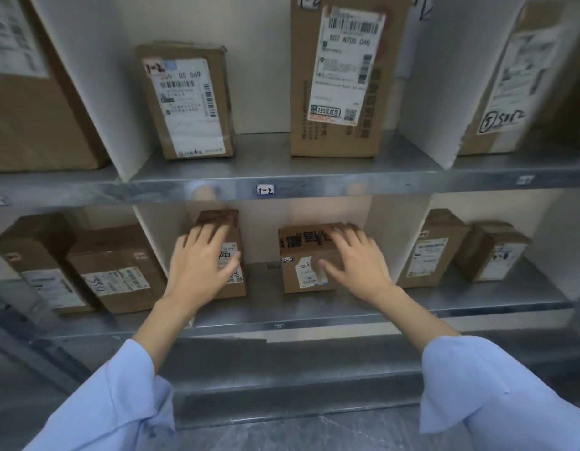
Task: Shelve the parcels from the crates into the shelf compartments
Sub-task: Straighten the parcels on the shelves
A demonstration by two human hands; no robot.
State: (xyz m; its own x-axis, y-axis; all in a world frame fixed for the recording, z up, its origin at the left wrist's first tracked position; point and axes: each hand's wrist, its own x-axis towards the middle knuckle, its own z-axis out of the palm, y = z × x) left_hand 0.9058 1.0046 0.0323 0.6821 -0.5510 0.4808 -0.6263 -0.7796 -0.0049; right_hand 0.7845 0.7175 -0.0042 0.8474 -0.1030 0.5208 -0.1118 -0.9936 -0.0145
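Note:
In the lower middle shelf compartment (pixel 275 304) stand two brown cardboard parcels. The narrow upright parcel (pixel 220 219) is on the left, and my left hand (pixel 200 265) covers its front, fingers spread up to the top edge and thumb across its label. The wider parcel (pixel 301 255), with black printing and a white sticker, stands to the right. My right hand (pixel 357 265) holds it, fingers over the top right corner and thumb on the front face. Both parcels rest on the metal shelf, a gap apart.
The compartment above, tagged 1-2 (pixel 265 189), holds a small parcel (pixel 191 102) and a tall parcel (pixel 340 76). White dividers (pixel 396 229) separate compartments. Boxes fill the lower left (pixel 119 268) and lower right (pixel 431 249) compartments. A grey floor lies below the shelf.

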